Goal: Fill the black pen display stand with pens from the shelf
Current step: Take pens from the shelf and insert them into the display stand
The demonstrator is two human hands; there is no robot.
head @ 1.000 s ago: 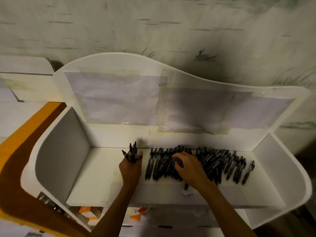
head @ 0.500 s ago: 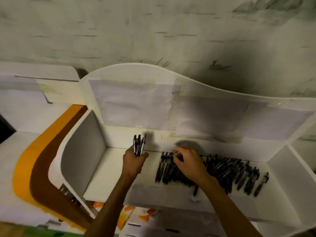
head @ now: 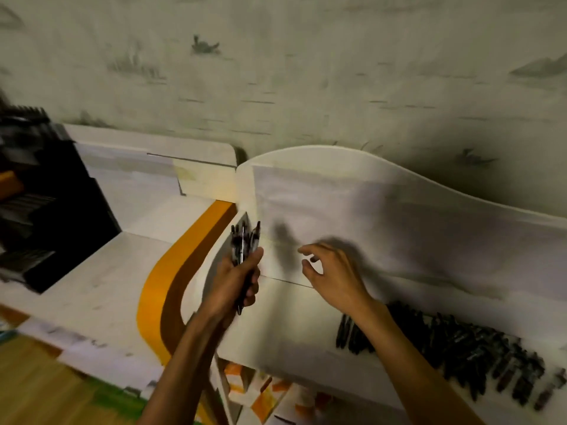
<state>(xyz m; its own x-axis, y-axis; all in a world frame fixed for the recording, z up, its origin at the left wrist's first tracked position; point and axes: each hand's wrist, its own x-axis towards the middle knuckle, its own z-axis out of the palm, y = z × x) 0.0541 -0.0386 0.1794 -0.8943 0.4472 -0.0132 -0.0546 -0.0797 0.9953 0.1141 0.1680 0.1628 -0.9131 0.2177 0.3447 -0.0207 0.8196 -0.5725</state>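
Head view: the left hand (head: 236,283) keeps its grip clenched round a bundle of pens (head: 244,240), held upright, likely so they can drop tips-down into slots. The right hand (head: 333,273) hovers beside it, grip released, fingers loosely curved and holding nothing. The black pen display stand (head: 46,191) sits well apart at the far left on the desk (head: 92,280). More loose pens (head: 460,345) lie on the white shelf (head: 306,329) at the right. The shelf's side wall stands between the bundle and the stand; open desk lies beyond it.
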